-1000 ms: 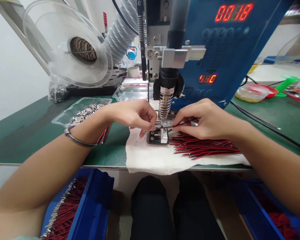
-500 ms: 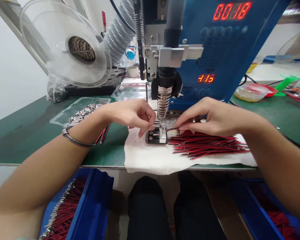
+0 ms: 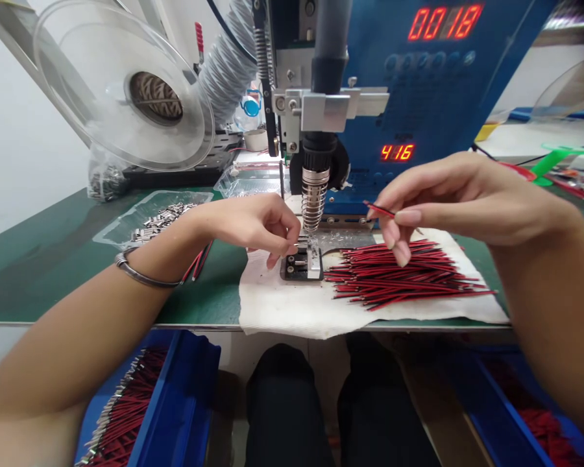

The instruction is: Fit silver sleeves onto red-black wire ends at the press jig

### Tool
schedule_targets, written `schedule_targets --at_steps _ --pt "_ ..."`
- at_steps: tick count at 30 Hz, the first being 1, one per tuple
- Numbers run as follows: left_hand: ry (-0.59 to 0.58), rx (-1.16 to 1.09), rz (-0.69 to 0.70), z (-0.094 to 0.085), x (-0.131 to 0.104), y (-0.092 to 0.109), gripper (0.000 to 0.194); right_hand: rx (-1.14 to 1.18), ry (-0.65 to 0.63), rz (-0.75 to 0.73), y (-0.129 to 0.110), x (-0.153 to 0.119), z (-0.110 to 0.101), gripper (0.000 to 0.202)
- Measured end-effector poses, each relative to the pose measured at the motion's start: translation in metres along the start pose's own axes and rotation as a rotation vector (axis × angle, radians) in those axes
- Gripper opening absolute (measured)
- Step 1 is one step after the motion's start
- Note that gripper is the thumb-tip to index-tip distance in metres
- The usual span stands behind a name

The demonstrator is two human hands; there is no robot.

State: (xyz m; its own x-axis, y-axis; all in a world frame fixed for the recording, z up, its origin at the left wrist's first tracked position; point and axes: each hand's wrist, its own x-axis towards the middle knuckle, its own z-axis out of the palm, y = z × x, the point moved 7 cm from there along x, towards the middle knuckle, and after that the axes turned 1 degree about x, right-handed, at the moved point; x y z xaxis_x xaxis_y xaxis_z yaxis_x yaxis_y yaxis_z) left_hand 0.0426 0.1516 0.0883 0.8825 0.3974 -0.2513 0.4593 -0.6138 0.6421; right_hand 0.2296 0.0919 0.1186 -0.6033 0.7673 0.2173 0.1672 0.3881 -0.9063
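My left hand (image 3: 275, 227) is closed in a pinch at the left side of a small metal fixture (image 3: 314, 261); what its fingertips hold is too small to make out. Above the fixture points the spring-wrapped tip (image 3: 314, 191) of a soldering machine. My right hand (image 3: 433, 201) is raised to the right of the tip, thumb and fingers pinching a short red-and-black wire (image 3: 380, 207). Below that hand, a pile of red-and-black wires (image 3: 399, 275) lies on a white cloth (image 3: 292, 311).
A clear tray (image 3: 111, 224) of metal connectors (image 3: 163, 220) sits left, behind my forearm. The blue machine housing (image 3: 448, 97) stands at the back with lit red digits. Blue bins (image 3: 187, 389) of wires are below the table edge. A clear reel (image 3: 97, 97) stands back left.
My right hand has lifted away from the fixture, up and to the right, with a wire in its fingers. My left hand has stayed by the fixture. The lower display now reads 416.
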Motion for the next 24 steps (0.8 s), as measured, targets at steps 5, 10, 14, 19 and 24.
schedule_targets --at_steps 5,10,14,19,24 --pt "-0.002 0.004 0.015 0.001 0.0 0.0 0.015 0.013 0.04 -0.013 0.002 0.002 -0.002 0.017" --pt "-0.004 0.018 0.021 0.001 0.0 -0.001 0.015 0.092 0.155 0.0 0.018 0.014 -0.003 0.032" --pt "-0.005 0.018 0.02 0.0 0.001 0.0 0.015 0.116 0.29 0.008 0.029 0.023 -0.003 0.044" --pt "-0.007 0.005 -0.012 0.001 0.0 0.0 0.014 0.14 0.416 -0.068 0.03 0.025 -0.004 0.043" --pt "-0.012 -0.005 -0.017 0.001 0.0 0.002 0.014 0.124 0.499 -0.108 0.03 0.024 -0.006 0.035"
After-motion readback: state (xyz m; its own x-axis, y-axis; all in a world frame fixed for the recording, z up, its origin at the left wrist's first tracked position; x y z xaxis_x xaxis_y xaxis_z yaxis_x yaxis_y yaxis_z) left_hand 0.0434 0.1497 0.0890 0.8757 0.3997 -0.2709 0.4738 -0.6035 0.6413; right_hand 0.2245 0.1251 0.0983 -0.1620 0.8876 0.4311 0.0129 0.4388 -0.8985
